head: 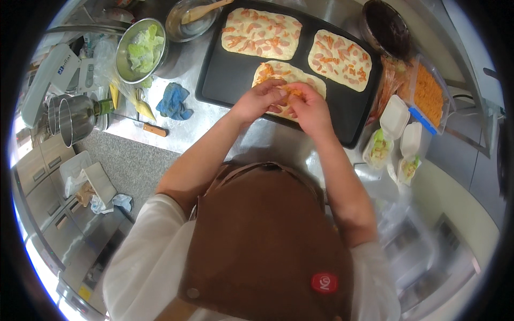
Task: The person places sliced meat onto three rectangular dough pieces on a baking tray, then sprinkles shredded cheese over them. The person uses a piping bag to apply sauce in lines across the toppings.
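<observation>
My left hand [263, 100] and my right hand [307, 105] meet over the nearest flat piece of dough [317, 83] on a black baking tray [219, 80]. Orange shredded topping [294, 92] is pinched in my right fingertips, close to my left fingers; whether the left holds some too is unclear. My hands hide part of this dough, which bears orange shreds and pink slices. Two more flat doughs lie behind it, one at the back left [261, 34] and one at the right [340, 60], both scattered with pink slices and orange pieces.
Left of the tray are a steel bowl of lettuce [119, 64], a bowl with a wooden spatula [198, 13], a blue cloth [174, 101], piping bags [143, 108] and a wooden-handled knife [155, 129]. At right stand a dark round pan [385, 28], a tub of orange crumbs [429, 96] and foam boxes [395, 116].
</observation>
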### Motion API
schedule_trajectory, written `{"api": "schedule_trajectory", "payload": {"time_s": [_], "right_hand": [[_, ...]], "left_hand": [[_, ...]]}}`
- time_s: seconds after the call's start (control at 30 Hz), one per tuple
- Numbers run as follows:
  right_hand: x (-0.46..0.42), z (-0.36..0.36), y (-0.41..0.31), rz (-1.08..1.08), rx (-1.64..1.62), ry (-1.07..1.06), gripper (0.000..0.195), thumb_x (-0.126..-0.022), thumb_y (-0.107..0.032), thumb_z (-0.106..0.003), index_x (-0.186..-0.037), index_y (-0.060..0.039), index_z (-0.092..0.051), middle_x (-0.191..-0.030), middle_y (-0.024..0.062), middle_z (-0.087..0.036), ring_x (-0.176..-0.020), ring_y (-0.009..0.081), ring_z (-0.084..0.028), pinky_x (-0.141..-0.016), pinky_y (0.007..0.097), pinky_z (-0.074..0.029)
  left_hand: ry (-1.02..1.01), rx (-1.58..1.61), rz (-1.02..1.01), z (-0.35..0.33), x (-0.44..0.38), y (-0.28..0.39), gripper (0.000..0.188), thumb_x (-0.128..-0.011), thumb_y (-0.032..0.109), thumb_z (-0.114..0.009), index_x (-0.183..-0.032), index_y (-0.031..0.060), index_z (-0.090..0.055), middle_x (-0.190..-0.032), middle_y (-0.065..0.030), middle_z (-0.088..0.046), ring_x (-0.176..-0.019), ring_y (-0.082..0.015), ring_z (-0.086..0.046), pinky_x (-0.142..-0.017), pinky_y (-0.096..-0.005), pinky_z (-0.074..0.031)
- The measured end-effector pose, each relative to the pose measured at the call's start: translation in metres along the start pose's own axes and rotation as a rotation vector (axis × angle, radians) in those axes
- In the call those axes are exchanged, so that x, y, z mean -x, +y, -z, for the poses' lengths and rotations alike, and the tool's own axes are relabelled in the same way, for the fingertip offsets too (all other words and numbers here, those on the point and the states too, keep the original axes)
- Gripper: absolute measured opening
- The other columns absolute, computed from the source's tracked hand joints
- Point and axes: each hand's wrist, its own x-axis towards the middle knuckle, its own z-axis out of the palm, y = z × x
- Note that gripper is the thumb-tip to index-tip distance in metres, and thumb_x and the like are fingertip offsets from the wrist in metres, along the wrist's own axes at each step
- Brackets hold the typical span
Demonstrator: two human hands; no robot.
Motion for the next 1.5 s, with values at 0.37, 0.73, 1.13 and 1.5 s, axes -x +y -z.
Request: {"api": "schedule_trajectory", "payload": {"time_s": [0.37,0.73,1.13,1.5], "right_hand": [[0.010,-0.005,0.004,-0.099,0.073,0.041,0.034,-0.100,0.001,-0.054,-0.131,-0.0041,-0.067,-0.101,0.0135,-0.075,-0.086,0.0183,-0.075,-0.075,0.0311,-0.061],[0.012,0.016,0.007,-0.018,0.130,0.099,0.038,-0.102,0.001,-0.049,-0.136,-0.0045,-0.066,-0.125,0.0121,-0.070,-0.095,0.0185,-0.076,-0.074,0.0290,-0.060],[0.018,0.051,0.000,0.046,0.132,0.236,0.031,-0.107,-0.005,-0.048,-0.130,-0.0059,-0.069,-0.123,0.0113,-0.074,-0.099,0.0151,-0.075,-0.077,0.0290,-0.059],[0.010,0.046,0.015,0.038,0.318,0.226,0.027,-0.106,-0.006,-0.054,-0.129,-0.0031,-0.069,-0.117,0.0078,-0.075,-0.083,0.0161,-0.074,-0.074,0.0304,-0.058]], "left_hand": [[0.150,-0.306,0.013,0.028,0.001,-0.023,0.034,-0.095,-0.006,-0.054,-0.127,-0.0014,-0.066,-0.114,-0.0070,-0.069,-0.098,-0.0150,-0.068,-0.085,-0.0290,-0.057],[0.313,-0.605,-0.139,0.024,0.011,-0.007,0.044,-0.093,-0.004,-0.055,-0.137,-0.0003,-0.063,-0.112,-0.0098,-0.072,-0.095,-0.0157,-0.067,-0.086,-0.0302,-0.054],[0.186,-0.843,-0.095,0.040,-0.001,-0.024,0.048,-0.096,0.015,-0.063,-0.143,0.0051,-0.062,-0.114,-0.0147,-0.074,-0.099,-0.0205,-0.069,-0.091,-0.0334,-0.054],[0.056,-1.406,-0.441,-0.011,-0.026,-0.032,0.033,-0.091,0.012,-0.065,-0.123,0.0081,-0.070,-0.114,-0.0150,-0.070,-0.100,-0.0371,-0.071,-0.087,-0.0469,-0.058]]}}
